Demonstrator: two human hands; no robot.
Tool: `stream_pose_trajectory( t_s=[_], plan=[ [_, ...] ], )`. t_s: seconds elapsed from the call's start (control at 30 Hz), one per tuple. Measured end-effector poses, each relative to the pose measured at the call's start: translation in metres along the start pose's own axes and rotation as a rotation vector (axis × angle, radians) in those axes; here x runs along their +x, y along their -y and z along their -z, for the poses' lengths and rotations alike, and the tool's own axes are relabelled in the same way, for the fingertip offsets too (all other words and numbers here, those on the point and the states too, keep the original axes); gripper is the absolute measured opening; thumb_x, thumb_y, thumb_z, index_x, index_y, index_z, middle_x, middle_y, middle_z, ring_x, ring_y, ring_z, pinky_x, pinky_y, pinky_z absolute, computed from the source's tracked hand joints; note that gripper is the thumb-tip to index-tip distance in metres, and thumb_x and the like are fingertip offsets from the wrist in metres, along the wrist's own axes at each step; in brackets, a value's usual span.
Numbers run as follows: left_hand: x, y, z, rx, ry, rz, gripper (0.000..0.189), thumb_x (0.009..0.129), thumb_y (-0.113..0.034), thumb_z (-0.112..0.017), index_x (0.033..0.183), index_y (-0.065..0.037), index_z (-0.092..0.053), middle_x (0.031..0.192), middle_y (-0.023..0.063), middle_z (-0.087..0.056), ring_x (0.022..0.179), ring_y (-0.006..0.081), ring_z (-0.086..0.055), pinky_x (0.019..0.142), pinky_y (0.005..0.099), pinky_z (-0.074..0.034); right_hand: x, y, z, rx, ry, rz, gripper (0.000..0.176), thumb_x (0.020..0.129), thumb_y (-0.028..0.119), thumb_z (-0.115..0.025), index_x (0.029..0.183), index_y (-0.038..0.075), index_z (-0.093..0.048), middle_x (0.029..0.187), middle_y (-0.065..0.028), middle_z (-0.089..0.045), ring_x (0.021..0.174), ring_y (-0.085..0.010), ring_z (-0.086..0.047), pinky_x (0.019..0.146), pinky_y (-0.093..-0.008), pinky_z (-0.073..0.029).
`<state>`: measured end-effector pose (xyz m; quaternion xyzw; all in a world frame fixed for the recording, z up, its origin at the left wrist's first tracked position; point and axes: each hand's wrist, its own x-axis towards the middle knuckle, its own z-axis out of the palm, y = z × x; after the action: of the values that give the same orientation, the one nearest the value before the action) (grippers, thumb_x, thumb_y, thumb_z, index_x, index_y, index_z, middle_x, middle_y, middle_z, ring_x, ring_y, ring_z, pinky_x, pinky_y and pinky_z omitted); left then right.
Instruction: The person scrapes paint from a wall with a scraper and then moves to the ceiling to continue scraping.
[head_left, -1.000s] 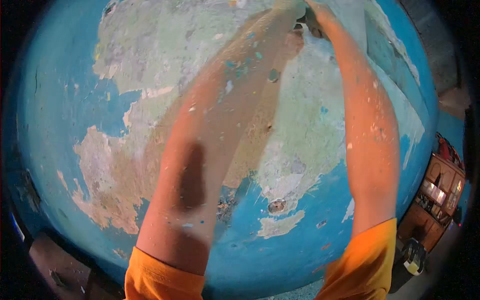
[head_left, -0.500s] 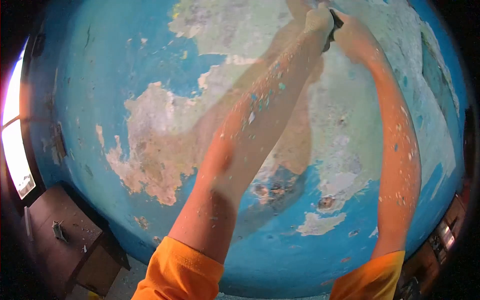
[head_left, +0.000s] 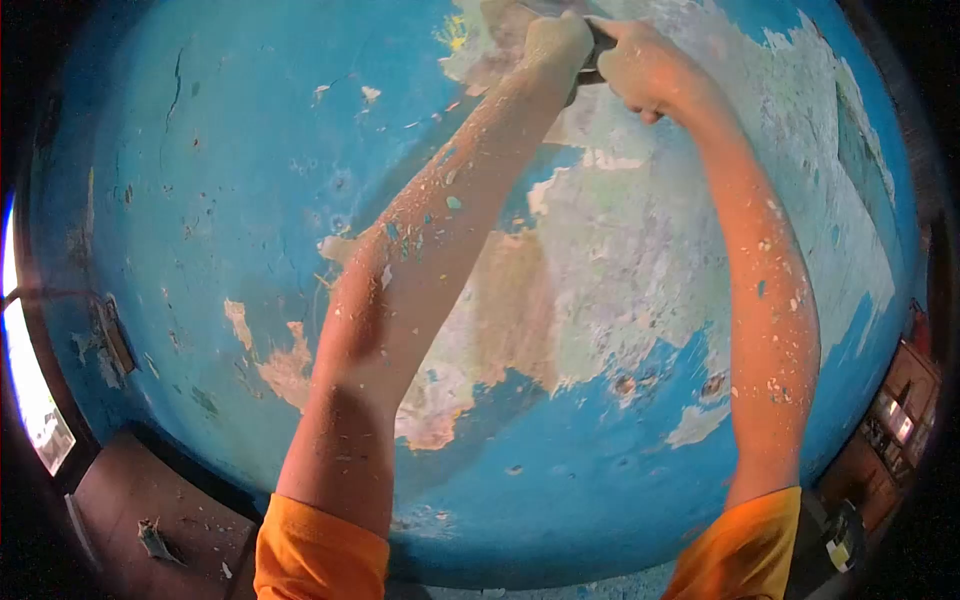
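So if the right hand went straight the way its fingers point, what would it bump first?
Probably the dark tool, which the right hand already seems to touch. Just beyond that is the left hand, though depth is hard to judge here.

The left sleeve (head_left: 322,550) and the right sleeve (head_left: 745,545) are orange cloth, short, each ending in a loose hem on the upper arm; soft folds mark both; the left arm (head_left: 430,240) is bare below its hem and speckled with small flecks (head_left: 392,232), pale and blue-green; one longer pale flake (head_left: 386,277) and one rounded green flake (head_left: 453,203) stand out there; the right arm (head_left: 765,260), also bare, bears pale specks (head_left: 775,392) and a blue flake (head_left: 761,288); the left grip (head_left: 560,45) and the right grip (head_left: 645,70) are bare.
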<state>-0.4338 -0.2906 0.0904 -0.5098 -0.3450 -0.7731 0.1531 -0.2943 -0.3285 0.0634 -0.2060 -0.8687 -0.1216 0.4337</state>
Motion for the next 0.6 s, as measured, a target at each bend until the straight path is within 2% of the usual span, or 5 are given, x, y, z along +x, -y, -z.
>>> stream_pose_trajectory(
  t_s=[0.1,0.23,0.5,0.57,0.6],
  plan=[
    [0.027,-0.003,0.01,-0.056,-0.018,-0.017,0.011,0.068,-0.002,-0.051,0.079,-0.002,-0.055,0.066,0.0103,-0.05,0.067,0.0236,-0.054,0.065,0.029,-0.046,0.084,-0.029,-0.051,-0.5,-0.461,0.332,0.041,0.071,0.005,-0.048,0.111,0.007,-0.053,0.091,-0.0211,-0.06,0.079,-0.0341,-0.061,0.067,-0.0398,-0.049],
    [0.015,0.001,0.025,-0.16,-0.12,-0.064,0.011,0.068,-0.002,-0.051,0.079,-0.002,-0.055,0.066,0.0102,-0.05,0.067,0.0234,-0.054,0.065,0.0291,-0.046,0.114,-0.009,-0.031,-0.347,-0.424,0.351,0.024,0.075,0.015,-0.052,0.089,-0.003,-0.057,0.08,-0.0203,-0.061,0.066,-0.0335,-0.058,0.06,-0.0385,-0.046],
    [0.075,0.019,0.015,-0.764,-0.374,-0.191,0.03,0.074,-0.02,-0.054,0.099,-0.003,-0.053,0.078,0.0159,-0.055,0.076,0.0265,-0.056,0.067,0.0305,-0.047,0.082,0.01,-0.047,-0.301,-0.384,0.219,0.035,0.076,0.014,-0.048,0.11,0.005,-0.049,0.087,-0.0247,-0.059,0.081,-0.0381,-0.059,0.069,-0.0429,-0.048],
    [0.096,-0.002,0.032,0.591,-0.023,-0.002,0.051,0.079,-0.035,-0.05,0.116,-0.001,-0.043,0.09,0.0221,-0.058,0.087,0.0264,-0.057,0.072,0.0307,-0.047,0.101,0.016,-0.027,-0.25,-0.384,0.166,0.028,0.073,0.011,-0.049,0.099,0.003,-0.057,0.08,-0.0237,-0.06,0.074,-0.0364,-0.06,0.065,-0.0406,-0.049],
    [0.094,-0.006,0.033,0.706,0.072,-0.056,0.052,0.079,-0.035,-0.05,0.116,-0.001,-0.042,0.09,0.0222,-0.058,0.087,0.0263,-0.057,0.072,0.0307,-0.047,0.111,0.019,-0.014,-0.686,-0.134,0.222,0.021,0.069,0.01,-0.051,0.087,0.002,-0.06,0.076,-0.0228,-0.06,0.07,-0.0345,-0.061,0.063,-0.039,-0.049]
  ],
)
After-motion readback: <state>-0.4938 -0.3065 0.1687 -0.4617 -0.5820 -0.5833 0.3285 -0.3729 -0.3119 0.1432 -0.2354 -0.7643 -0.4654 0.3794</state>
